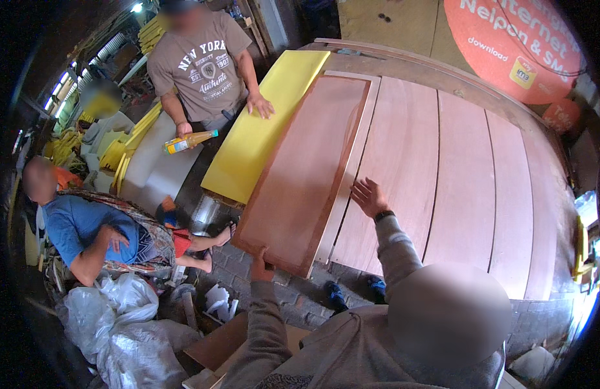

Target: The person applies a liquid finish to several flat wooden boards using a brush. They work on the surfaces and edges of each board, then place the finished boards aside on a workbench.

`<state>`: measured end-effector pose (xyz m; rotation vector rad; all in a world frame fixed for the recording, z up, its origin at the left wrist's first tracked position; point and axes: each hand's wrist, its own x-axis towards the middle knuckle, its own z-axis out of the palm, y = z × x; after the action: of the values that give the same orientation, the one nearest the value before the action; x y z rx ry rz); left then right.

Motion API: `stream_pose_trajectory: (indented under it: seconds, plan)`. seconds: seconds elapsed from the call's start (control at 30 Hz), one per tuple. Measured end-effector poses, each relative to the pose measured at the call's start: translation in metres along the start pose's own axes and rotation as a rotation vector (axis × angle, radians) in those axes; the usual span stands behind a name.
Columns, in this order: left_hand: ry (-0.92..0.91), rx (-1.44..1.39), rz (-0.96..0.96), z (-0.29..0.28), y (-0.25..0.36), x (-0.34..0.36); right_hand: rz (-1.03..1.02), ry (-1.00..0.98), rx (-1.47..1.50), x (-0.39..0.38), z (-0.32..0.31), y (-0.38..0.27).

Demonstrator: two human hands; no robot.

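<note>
My left hand grips the near end of a reddish-brown wooden panel with a darker stained border. My right hand, a dark band on its wrist, is raised open beside the panel's right edge, over pale plywood boards laid side by side; whether it touches them I cannot tell. A narrow pale strip shows along the panel's right side. Left of the panel lies a yellow foam sheet, with the hand of a person in a brown T-shirt resting on it; that person's other hand holds a yellowish bottle.
Another person in blue reclines at the left, legs stretched toward the panel. Plastic sacks and cardboard lie at the lower left on brick paving. Stacked yellow foam stands behind. A large red round sign is at the back right.
</note>
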<state>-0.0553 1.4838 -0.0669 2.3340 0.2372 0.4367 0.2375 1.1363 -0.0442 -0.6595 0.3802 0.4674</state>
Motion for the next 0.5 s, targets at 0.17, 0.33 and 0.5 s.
stream_pose_trajectory:
  seconds: [0.17,0.33,0.5]
  plan:
    - [0.059,0.184,0.017,0.022,0.006,-0.017,0.007,-0.017,-0.22,-0.108,-0.076,-0.002]
    - [0.178,-0.144,-0.079,0.081,-0.042,-0.03,-0.027,0.084,-0.312,-0.25,-0.161,0.008]
    - [0.198,-0.772,-0.473,0.113,-0.103,-0.027,0.093,0.354,-0.319,-0.355,-0.193,0.028]
